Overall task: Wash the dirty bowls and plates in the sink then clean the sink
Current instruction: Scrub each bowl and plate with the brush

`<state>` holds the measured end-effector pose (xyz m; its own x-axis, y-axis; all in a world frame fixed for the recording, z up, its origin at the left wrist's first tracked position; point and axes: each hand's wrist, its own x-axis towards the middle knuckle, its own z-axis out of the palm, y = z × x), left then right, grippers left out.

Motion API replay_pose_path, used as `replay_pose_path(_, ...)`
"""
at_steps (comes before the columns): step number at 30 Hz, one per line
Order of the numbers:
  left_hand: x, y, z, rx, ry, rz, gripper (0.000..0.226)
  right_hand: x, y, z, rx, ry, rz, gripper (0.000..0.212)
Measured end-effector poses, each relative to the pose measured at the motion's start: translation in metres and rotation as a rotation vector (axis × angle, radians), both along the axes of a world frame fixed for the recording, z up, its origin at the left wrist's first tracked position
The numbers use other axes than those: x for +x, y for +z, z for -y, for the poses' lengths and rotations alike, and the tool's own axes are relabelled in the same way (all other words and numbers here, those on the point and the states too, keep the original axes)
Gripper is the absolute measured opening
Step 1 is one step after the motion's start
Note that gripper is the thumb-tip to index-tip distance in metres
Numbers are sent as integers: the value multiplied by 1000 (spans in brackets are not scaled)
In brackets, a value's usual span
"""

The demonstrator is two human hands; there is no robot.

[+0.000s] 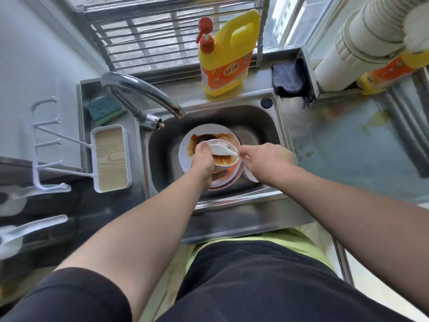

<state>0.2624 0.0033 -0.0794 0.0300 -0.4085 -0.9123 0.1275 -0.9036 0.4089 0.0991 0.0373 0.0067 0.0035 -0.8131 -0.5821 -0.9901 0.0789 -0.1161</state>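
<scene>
My left hand (202, 159) has its grip curled round the rim of a small white bowl (224, 159), thumb on the near edge, holding it over the stack in the sink (274, 126). My right hand (264, 160) pinches the handle end of a white brush (222, 151) between thumb and fingertips; its bristle head lies inside the bowl, near my left thumb. The bowl carries an orange-brown sauce film on its floor. Below it sits a large dirty plate (185, 145) smeared with the same sauce, and under that more plates whose pink and white edges show at the near side; I cannot tell how many.

The bowl looks light and stiff, either ceramic or melamine, and I judge it slippery where the grease is wet, so the rim with a thumb hooked over is the safe place to hold; a loose grip could drop it onto the plates and chip something. The brush is light plastic and wants a firmer hold further up its handle for real scrubbing.

The faucet (148, 94) spout shows no running water. The yellow detergent bottle (228, 54) stands behind the sink, and a green sponge (105, 109) lies on the counter (232, 224) at the left.
</scene>
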Motion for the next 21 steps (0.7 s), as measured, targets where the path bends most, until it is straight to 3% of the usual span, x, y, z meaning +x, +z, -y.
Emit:
replay_pose_path(2, 5, -2, 6, -40, -69, 41, 37, -8, 3, -9, 32, 28, -69, 17)
replay_pose_path(3, 6, -2, 9, -71, -113, 63, 34, -9, 3, -15, 55, -20, -12, 14)
replay_pose_path(8, 3, -9, -1, -293, -201, 218, 22, 6, 4, -14, 318, -543, 582, 18)
replay_pose_path(10, 5, -12, -6, -377, -242, 271, 22, -1, 8, -8, 306, -445, 498, 16)
replay_pose_path(14, 10, -12, 2, -479, -437, 292, 28, -17, 10, -6, 119, -63, -8, 22)
replay_pose_path(15, 8, -9, 5, -462, -412, 289, 32, -15, 7, -9, 97, -67, -3, 23)
replay_pose_path(19, 5, -7, 12, -421, -334, 394, 31, -1, 4, -31, 174, -280, 372, 20)
replay_pose_path(21, 8, -5, 13, -379, -361, 384, 19, -9, 2, -30, 143, -176, 260, 21)
